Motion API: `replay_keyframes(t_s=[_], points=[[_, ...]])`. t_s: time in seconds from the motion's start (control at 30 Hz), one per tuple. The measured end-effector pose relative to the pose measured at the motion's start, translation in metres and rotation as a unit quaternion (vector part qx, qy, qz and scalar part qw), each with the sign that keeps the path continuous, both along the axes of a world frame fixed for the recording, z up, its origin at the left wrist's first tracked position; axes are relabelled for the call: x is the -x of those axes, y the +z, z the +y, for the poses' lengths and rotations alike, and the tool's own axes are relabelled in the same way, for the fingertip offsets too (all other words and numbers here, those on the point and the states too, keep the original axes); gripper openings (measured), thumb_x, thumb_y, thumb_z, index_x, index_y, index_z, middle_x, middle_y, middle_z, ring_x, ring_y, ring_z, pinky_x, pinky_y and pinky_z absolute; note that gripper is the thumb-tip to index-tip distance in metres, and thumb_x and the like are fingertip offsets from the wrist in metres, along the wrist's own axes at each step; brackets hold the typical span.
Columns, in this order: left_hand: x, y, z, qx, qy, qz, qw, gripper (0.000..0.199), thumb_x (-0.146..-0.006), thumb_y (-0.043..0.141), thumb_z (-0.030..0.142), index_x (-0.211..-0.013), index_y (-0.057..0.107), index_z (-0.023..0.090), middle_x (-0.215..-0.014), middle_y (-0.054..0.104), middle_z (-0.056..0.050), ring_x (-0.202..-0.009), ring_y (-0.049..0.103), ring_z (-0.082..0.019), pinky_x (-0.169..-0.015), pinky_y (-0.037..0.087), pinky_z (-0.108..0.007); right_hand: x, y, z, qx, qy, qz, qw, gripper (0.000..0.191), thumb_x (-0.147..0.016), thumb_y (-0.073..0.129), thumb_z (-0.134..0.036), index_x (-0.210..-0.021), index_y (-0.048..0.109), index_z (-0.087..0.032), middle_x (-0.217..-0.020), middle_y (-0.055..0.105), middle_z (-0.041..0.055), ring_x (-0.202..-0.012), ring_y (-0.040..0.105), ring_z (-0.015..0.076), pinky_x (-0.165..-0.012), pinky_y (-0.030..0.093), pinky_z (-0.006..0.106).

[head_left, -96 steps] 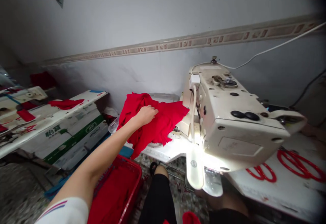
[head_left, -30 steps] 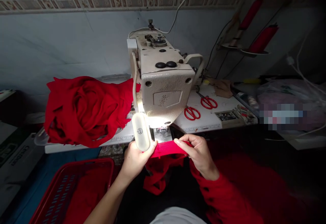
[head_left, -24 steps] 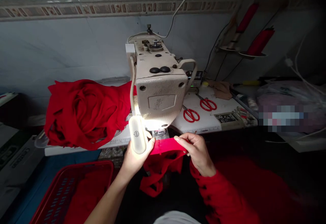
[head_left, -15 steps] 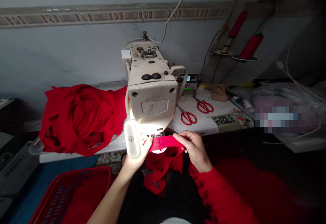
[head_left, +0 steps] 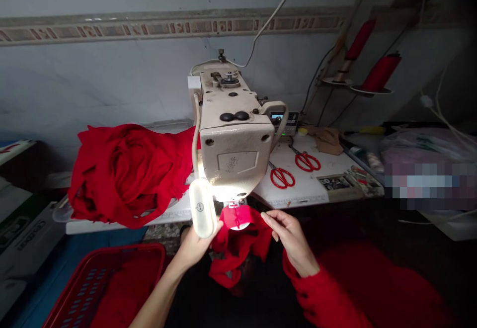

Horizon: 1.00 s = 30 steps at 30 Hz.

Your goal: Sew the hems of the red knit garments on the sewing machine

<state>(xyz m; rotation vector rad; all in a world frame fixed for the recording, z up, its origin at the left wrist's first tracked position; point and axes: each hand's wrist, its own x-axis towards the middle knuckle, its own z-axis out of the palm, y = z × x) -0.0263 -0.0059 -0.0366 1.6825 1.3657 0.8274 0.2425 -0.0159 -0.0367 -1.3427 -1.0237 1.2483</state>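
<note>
A red fabric strip (head_left: pixel 238 215) lies under the needle area of the white sewing machine (head_left: pixel 234 154), over a round white plate, and its loose part hangs below the table edge. My left hand (head_left: pixel 199 243) is at the strip's left side, partly hidden behind the oval lamp (head_left: pixel 201 208); what its fingers do is hard to see. To the right, my right hand (head_left: pixel 285 231) has thumb and forefinger pinched at the right edge of the red fabric.
Piled red fabric (head_left: pixel 130 174) sits left of the machine. Two red-handled scissors (head_left: pixel 282 177) lie right of it, near a tray of small parts (head_left: pixel 335 184). A red basket (head_left: pixel 160 256) stands lower left. Thread cones (head_left: pixel 382 72) stand at the back right.
Both hands have moved slightly down and apart from the needle area. The strip, stretched flat between them before, now drops at both sides. The whole view has shifted a little.
</note>
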Motion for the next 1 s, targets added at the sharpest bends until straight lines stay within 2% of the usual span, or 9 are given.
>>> replay_keyframes(t_s=[0.13,0.23,0.47,0.53,0.63,0.7,0.83,0.93,1.0], points=[[0.029,0.004,0.001,0.062,0.004,-0.051,0.997,0.027,-0.086,0.070,0.042,-0.074,0.067,0.018,-0.062,0.062,0.001,-0.056,0.058,-0.016,-0.055,0.050,-0.025,0.004,-0.010,-0.016,-0.015,-0.007,-0.010,1.000,0.039,-0.086,0.076,-0.051,-0.097,0.074,-0.013,-0.077,0.068,0.0039,-0.055,0.048,0.0095,-0.050,0.038,0.024],[0.040,0.016,0.007,0.028,0.066,-0.097,0.993,0.021,-0.080,0.076,0.036,-0.074,0.067,0.018,-0.065,0.066,-0.001,-0.058,0.059,-0.016,-0.060,0.053,-0.026,0.020,-0.007,-0.029,0.022,0.077,0.016,0.997,0.039,-0.089,0.072,-0.052,-0.087,0.072,-0.013,-0.066,0.068,0.0036,-0.047,0.048,0.0091,-0.043,0.032,0.021],[0.013,0.017,-0.009,0.010,0.113,-0.172,0.979,0.017,-0.077,0.080,0.027,-0.075,0.066,0.017,-0.068,0.067,0.000,-0.065,0.064,-0.016,-0.069,0.057,-0.026,0.051,0.018,-0.040,-0.001,0.180,-0.048,0.983,0.029,-0.084,0.079,-0.044,-0.088,0.078,-0.015,-0.085,0.077,0.0078,-0.063,0.064,0.0142,-0.055,0.049,0.023],[0.006,0.010,-0.021,0.076,0.067,-0.195,0.976,0.021,-0.083,0.077,0.033,-0.076,0.067,0.016,-0.062,0.063,0.002,-0.056,0.058,-0.013,-0.058,0.052,-0.023,0.053,0.026,-0.042,-0.013,0.196,-0.060,0.979,0.035,-0.081,0.082,-0.044,-0.105,0.079,-0.018,-0.103,0.077,0.0080,-0.060,0.060,0.0113,-0.051,0.046,0.022],[0.006,0.004,-0.037,0.164,-0.077,-0.206,0.962,0.027,-0.088,0.075,0.038,-0.078,0.072,0.013,-0.066,0.064,-0.001,-0.053,0.055,-0.011,-0.051,0.045,-0.021,0.051,0.032,-0.047,-0.015,0.208,-0.021,0.978,0.036,-0.093,0.069,-0.049,-0.095,0.077,-0.015,-0.081,0.074,0.0048,-0.056,0.058,0.0112,-0.054,0.046,0.023],[0.009,0.005,-0.042,0.145,-0.131,-0.201,0.960,0.026,-0.088,0.076,0.035,-0.074,0.074,0.012,-0.071,0.067,-0.003,-0.058,0.057,-0.012,-0.055,0.045,-0.022,0.048,0.032,-0.050,0.001,0.238,-0.007,0.971,0.046,-0.099,0.058,-0.052,-0.077,0.073,-0.013,-0.062,0.065,0.0019,-0.053,0.056,0.0117,-0.053,0.045,0.023],[-0.001,0.020,-0.043,0.044,-0.095,-0.144,0.984,0.016,-0.088,0.076,0.030,-0.084,0.075,0.015,-0.082,0.070,-0.005,-0.072,0.060,-0.015,-0.061,0.043,-0.022,0.041,0.027,-0.053,0.077,0.362,-0.083,0.925,0.047,-0.096,0.061,-0.047,-0.060,0.060,-0.016,-0.048,0.050,-0.0047,-0.042,0.043,0.0075,-0.041,0.028,0.021],[-0.021,0.029,-0.040,0.048,-0.215,-0.076,0.972,0.026,-0.084,0.080,0.035,-0.104,0.075,0.018,-0.099,0.072,-0.005,-0.083,0.062,-0.017,-0.069,0.045,-0.023,0.035,0.028,-0.051,0.018,0.436,-0.170,0.883,0.043,-0.084,0.074,-0.030,-0.051,0.050,-0.016,-0.047,0.037,-0.0083,-0.046,0.035,0.0050,-0.044,0.023,0.021],[-0.029,0.030,-0.037,0.091,-0.303,-0.049,0.948,0.027,-0.084,0.080,0.041,-0.094,0.075,0.016,-0.084,0.068,-0.001,-0.071,0.057,-0.014,-0.064,0.041,-0.022,0.029,0.031,-0.048,-0.011,0.459,-0.187,0.868,0.044,-0.076,0.082,-0.028,-0.049,0.049,-0.015,-0.048,0.033,-0.0088,-0.048,0.031,0.0043,-0.045,0.021,0.021]])
